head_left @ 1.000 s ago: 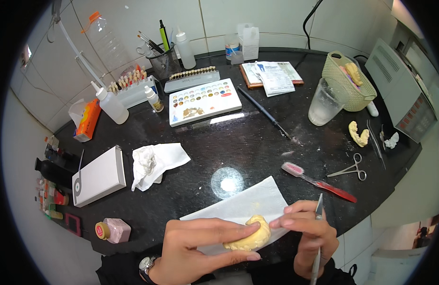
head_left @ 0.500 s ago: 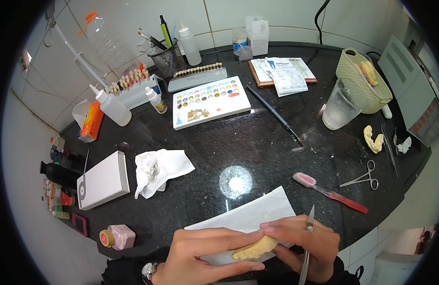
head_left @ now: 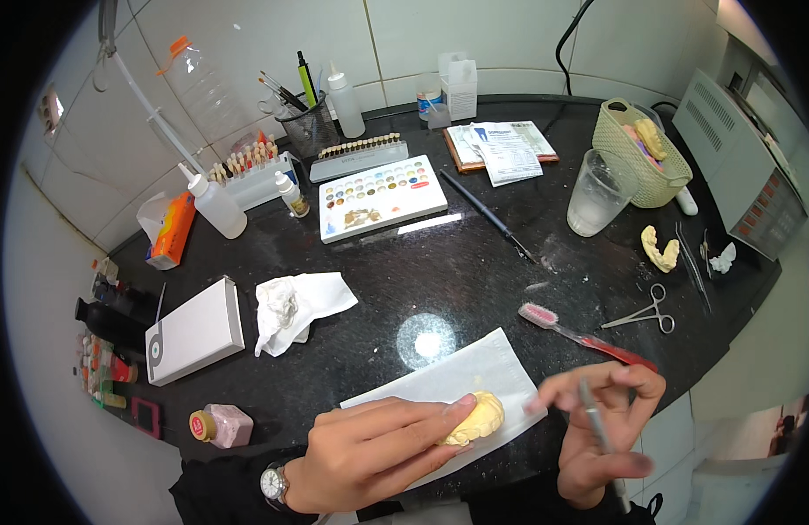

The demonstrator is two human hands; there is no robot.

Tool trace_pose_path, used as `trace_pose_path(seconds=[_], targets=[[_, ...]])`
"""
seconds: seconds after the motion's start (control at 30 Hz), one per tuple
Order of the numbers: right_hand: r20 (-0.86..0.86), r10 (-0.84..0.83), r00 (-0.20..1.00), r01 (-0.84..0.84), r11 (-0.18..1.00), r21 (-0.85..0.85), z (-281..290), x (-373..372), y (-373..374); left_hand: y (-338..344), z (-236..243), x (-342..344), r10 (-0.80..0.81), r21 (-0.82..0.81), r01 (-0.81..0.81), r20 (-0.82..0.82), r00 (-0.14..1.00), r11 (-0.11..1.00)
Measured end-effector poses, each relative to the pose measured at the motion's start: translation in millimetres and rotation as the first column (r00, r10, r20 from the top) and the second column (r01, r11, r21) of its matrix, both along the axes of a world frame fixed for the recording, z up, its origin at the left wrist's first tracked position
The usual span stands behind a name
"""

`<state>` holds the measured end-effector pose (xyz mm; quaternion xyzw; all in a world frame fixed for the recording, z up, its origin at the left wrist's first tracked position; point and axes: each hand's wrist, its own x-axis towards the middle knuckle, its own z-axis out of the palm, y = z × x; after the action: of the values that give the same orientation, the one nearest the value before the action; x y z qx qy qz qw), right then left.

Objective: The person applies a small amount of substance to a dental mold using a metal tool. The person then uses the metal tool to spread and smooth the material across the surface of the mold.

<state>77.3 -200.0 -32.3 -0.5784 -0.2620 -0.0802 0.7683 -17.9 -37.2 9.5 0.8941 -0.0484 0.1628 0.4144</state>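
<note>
At the bottom centre my left hand (head_left: 374, 446), a watch on its wrist, grips a pale yellow plaster dental model (head_left: 480, 416) over a sheet of white paper (head_left: 448, 367). To its right my right hand (head_left: 615, 437) has lifted off the model and holds a slim metal tool (head_left: 595, 420) with loosely curled fingers, blurred by motion. A red-handled toothbrush (head_left: 615, 352) lies just beyond that hand, with scissor-like clamps (head_left: 636, 317) behind it.
A crumpled tissue (head_left: 286, 306), white box (head_left: 194, 332) and jar (head_left: 225, 424) lie left. Behind stand a palette (head_left: 387, 214), bottles and shade guides. A cup (head_left: 597, 201), basket (head_left: 641, 175), second plaster model (head_left: 661, 254) and grey machine (head_left: 737, 149) stand right.
My right hand has moved right, away from the model, with the metal tool. The model in my left hand is turned differently from half a second ago. The view has shifted slightly.
</note>
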Motion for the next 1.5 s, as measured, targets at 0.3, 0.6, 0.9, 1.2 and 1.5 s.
trace_pose_path(seconds=[0.3, 0.6, 0.9, 1.2, 1.5], targets=[[0.107, 0.168, 0.980, -0.172, 0.985, 0.026, -21, -26, -10, -2, -10, -7, -0.030, 0.142, 0.002, 0.196, 0.980, 0.990], [0.105, 0.236, 0.966, -0.226, 0.969, -0.099, -25, -31, -8, 3, -14, -10, -0.026, 0.092, 0.009, 0.188, 0.982, 0.996], [0.159, 0.267, 0.950, -0.247, 0.960, -0.133, -26, -27, -7, 2, -11, -11, -0.018, 0.047, 0.013, 0.114, 0.993, 0.999], [0.166, 0.293, 0.942, -0.281, 0.955, -0.091, -29, -30, -8, 1, -11, -11, 0.006, 0.033, -0.010, 0.112, 0.994, 0.999], [0.145, 0.303, 0.942, -0.293, 0.952, -0.088, -25, -29, -8, 2, -12, -10, 0.008, 0.025, -0.011, 0.103, 0.995, 1.000]])
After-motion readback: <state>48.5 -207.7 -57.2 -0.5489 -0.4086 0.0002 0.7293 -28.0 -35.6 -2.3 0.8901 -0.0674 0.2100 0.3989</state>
